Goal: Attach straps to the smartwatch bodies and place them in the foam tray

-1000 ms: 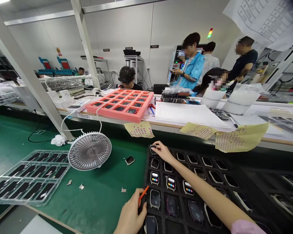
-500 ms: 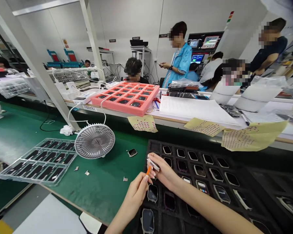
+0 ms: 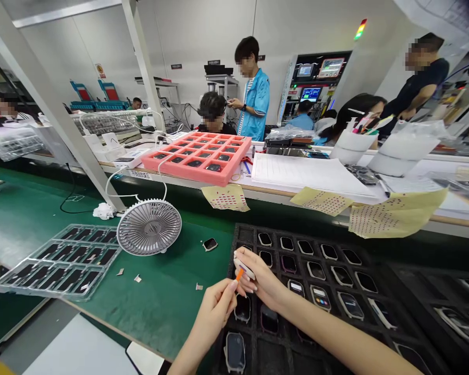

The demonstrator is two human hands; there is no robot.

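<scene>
Right hand [image 3: 263,284] curled, fingers closed firmly on a white-edged smartwatch [image 3: 244,267], which is held on edge just above the black foam tray [image 3: 238,234], side turned toward the left hand [image 3: 213,315]. Left hand pinches a small orange pick [image 3: 239,275] between thumb and fingers; tip at the watch, contact unclear. Forearms converge from either side, wrists low. More watches [image 3: 350,305] sit in tray cells. Beyond: green mat [image 3: 160,307], desk fan [image 3: 149,227], clear blister tray [image 3: 58,263].

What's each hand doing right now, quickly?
Left hand: closed, pinching an orange pick.
Right hand: closed, gripping a white smartwatch.
</scene>
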